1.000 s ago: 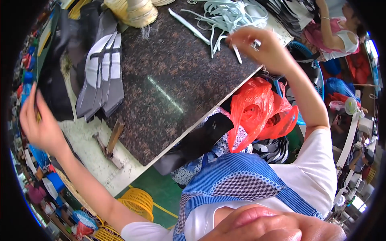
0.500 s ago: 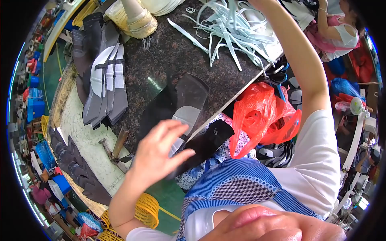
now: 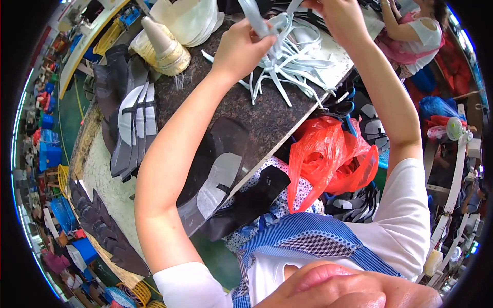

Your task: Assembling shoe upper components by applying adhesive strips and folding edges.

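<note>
Over a tangled heap of pale bluish-white strips [image 3: 303,69] at the far side of the dark stone worktop, my left hand [image 3: 240,49] is closed around one or more strips that rise past its fingers. My right hand [image 3: 336,18] is at the top edge, its curled fingertips at another raised strip; the picture's edge partly cuts them off. Nearer to me lies a dark curved sheet piece [image 3: 228,136] bearing a grey patch [image 3: 220,177]. A second black piece [image 3: 257,197] lies beside it, across my lap.
Stacked dark pieces with grey patches [image 3: 136,120] lie left, below a yellowish thread cone [image 3: 164,54] and nested white cups [image 3: 192,23]. More dark pieces [image 3: 102,226] line the left edge. A red plastic bag [image 3: 331,159] hangs right of the worktop; a co-worker [image 3: 411,38] is beyond.
My left hand has moved from above the patched piece up to the strips and closed on them. My right hand has come further into view. Some strips are now lifted.
</note>
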A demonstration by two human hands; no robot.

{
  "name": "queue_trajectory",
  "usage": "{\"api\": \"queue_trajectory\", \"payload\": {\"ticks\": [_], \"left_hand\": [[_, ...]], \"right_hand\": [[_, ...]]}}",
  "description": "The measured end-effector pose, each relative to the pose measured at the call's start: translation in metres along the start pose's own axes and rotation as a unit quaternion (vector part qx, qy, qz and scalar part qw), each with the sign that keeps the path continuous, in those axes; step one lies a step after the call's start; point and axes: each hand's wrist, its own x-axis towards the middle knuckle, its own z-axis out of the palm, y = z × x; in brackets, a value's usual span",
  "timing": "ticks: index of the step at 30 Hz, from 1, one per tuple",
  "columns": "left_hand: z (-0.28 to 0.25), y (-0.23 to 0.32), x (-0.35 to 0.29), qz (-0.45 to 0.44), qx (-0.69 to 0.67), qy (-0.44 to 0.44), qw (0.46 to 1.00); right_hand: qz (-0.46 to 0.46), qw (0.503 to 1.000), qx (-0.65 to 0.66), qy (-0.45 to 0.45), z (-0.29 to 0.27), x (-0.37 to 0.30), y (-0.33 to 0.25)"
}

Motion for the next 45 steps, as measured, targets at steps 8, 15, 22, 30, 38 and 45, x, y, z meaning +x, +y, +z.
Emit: {"api": "queue_trajectory", "payload": {"ticks": [8, 15, 22, 30, 38, 45], "left_hand": [[-0.02, -0.039, -0.013, 0.0, 0.407, -0.087, 0.909], [-0.012, 0.059, 0.008, 0.352, 0.222, 0.135, 0.899], [0.001, 0.023, 0.001, 0.34, 0.376, 0.053, 0.86], [-0.005, -0.008, -0.025, 0.201, 0.423, -0.092, 0.879], [-0.118, 0.083, -0.164, 0.124, 0.376, 0.017, 0.918], [-0.086, 0.075, -0.379, 0.057, 0.524, 0.006, 0.85]], "right_hand": [[0.137, 0.834, 0.525, -0.103, -0.049, 0.026, -0.03], [-0.017, 0.985, 0.17, -0.009, -0.002, -0.014, -0.033], [-0.114, 0.983, 0.099, 0.105, 0.008, -0.037, -0.057], [0.03, 0.914, 0.404, -0.036, -0.078, -0.014, -0.043], [0.277, 0.887, 0.33, -0.167, -0.09, -0.076, -0.043], [0.336, 0.853, 0.193, -0.349, -0.001, -0.109, -0.02]]}}
